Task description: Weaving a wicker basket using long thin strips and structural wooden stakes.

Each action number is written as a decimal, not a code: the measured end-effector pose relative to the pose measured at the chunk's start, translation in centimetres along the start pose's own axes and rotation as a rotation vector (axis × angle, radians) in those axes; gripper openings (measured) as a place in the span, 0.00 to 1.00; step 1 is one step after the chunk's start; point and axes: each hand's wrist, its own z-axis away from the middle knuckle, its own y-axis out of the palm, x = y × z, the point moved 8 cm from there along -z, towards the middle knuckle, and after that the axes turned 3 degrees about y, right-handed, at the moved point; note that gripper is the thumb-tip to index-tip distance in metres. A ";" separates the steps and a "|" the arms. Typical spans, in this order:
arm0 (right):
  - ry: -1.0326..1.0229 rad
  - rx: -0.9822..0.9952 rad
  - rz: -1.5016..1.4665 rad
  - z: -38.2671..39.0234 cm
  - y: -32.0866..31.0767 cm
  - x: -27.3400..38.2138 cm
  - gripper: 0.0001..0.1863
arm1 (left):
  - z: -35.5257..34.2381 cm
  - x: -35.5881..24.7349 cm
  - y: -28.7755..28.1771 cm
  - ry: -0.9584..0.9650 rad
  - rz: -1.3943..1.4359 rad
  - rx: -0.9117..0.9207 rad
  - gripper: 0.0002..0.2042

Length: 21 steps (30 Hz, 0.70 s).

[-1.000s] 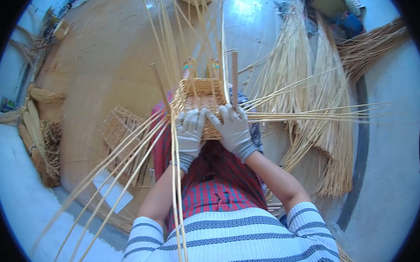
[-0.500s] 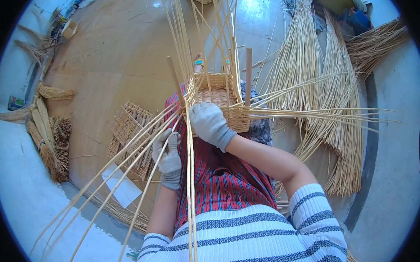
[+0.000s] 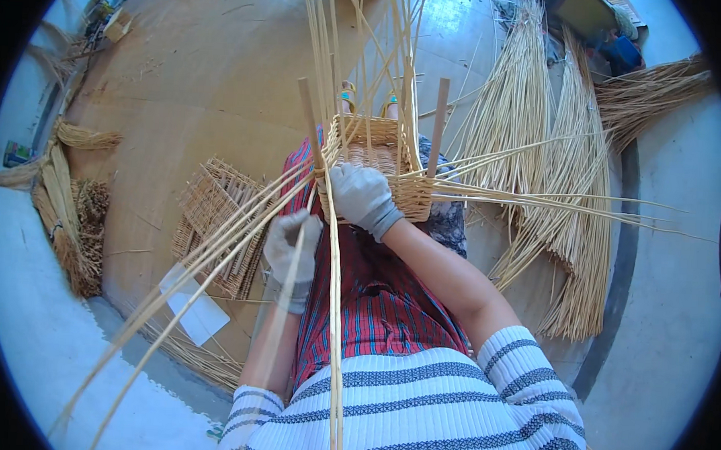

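Observation:
A small wicker basket [image 3: 414, 197], partly woven, sits on my lap with long rods rising from its far side. My right hand [image 3: 363, 196], in a pale work glove, is closed at its near left corner, where the fingertips are hidden. Below that corner, my gloved left hand [image 3: 288, 258] has its fingers curled round a willow rod [image 3: 298, 250], which is blurred by motion. Other rods [image 3: 206, 258] fan out to the lower left, and a pair [image 3: 336, 328] runs down toward my body. Wooden stakes stand at the left [image 3: 310, 118] and right [image 3: 439, 128] sides.
Large bundles of pale rods [image 3: 507, 103] lie on the floor at the right, a darker bundle [image 3: 652, 97] beyond. Flat woven wicker pieces [image 3: 216, 219] and a white sheet [image 3: 196, 310] lie at the left. More bundled stalks [image 3: 63, 212] rest against the left wall.
My left hand has moved slightly up, and its rod has swung right toward my body. The rods at the left have drawn closer together. My right hand stays at the basket corner.

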 end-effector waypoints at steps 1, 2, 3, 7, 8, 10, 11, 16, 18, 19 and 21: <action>0.016 0.020 -0.094 0.3 0.0 0.3 0.06 | 1.4 0.4 -0.8 0.100 -0.083 0.020 0.10; 0.062 0.103 -0.154 0.8 0.4 0.4 0.07 | 2.3 2.6 -1.8 0.110 -0.035 0.019 0.11; 0.135 0.110 -0.270 1.6 -0.5 0.1 0.07 | 2.7 2.9 -1.8 0.065 0.080 0.025 0.11; -0.180 0.043 -0.797 1.8 -11.0 6.9 0.15 | 1.6 4.8 -3.2 0.054 0.350 0.204 0.14; -0.383 -0.281 -1.049 1.1 -15.2 9.4 0.20 | 2.0 4.8 -3.8 0.131 0.395 0.326 0.15; -0.505 0.267 -1.075 3.5 -11.6 13.5 0.24 | 0.3 -1.8 -1.5 0.188 -0.042 0.546 0.21; -0.537 0.416 -0.923 4.3 -10.1 14.1 0.24 | -0.7 -4.1 0.0 0.162 -0.166 0.493 0.22; -0.352 0.417 -0.798 6.1 -10.9 11.6 0.23 | -0.9 -10.3 5.2 0.285 0.028 0.347 0.27; -0.335 0.432 -0.745 7.1 -10.4 11.0 0.22 | -1.1 -9.7 5.6 0.426 -0.241 0.388 0.27; -0.346 0.426 -0.755 6.7 -10.6 10.9 0.21 | -1.4 -12.2 6.6 0.695 -0.421 0.431 0.27; -0.337 0.486 -0.755 6.3 -11.0 10.4 0.21 | -2.4 -10.8 5.1 0.617 -0.310 0.344 0.13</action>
